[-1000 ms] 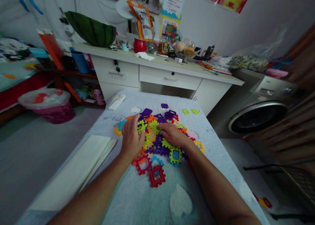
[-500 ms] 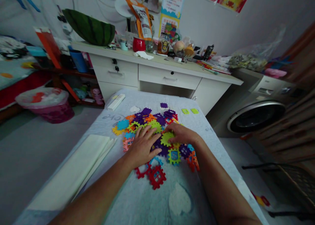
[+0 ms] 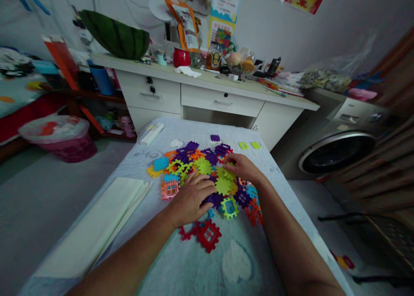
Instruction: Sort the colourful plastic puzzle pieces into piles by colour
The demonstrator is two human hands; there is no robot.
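A heap of colourful plastic interlocking tiles with notched edges lies on the cloth-covered table (image 3: pixel 181 261). My left hand (image 3: pixel 191 199) rests palm down on the near left of the heap, fingers spread, holding nothing. My right hand (image 3: pixel 242 166) is at the heap's right side, its thumb and fingertips closed on the edge of a lime green tile (image 3: pixel 223 172). Another lime tile (image 3: pixel 224 186) lies just below it. Nearby are a lime frame tile (image 3: pixel 230 207), a pink window tile (image 3: pixel 170 190) and a red window tile (image 3: pixel 208 236).
Two small lime tiles (image 3: pixel 249 145) and a purple tile (image 3: pixel 215 137) lie apart at the back. A folded white cloth (image 3: pixel 93 227) and a white box (image 3: pixel 152 134) are on the left. Beyond stand a white desk (image 3: pixel 223 99) and a washing machine (image 3: pixel 336 136).
My right hand has moved slightly up and away, with a lime tile at its fingertips. My left hand has slid a little toward me, and the red window tile has shifted slightly.
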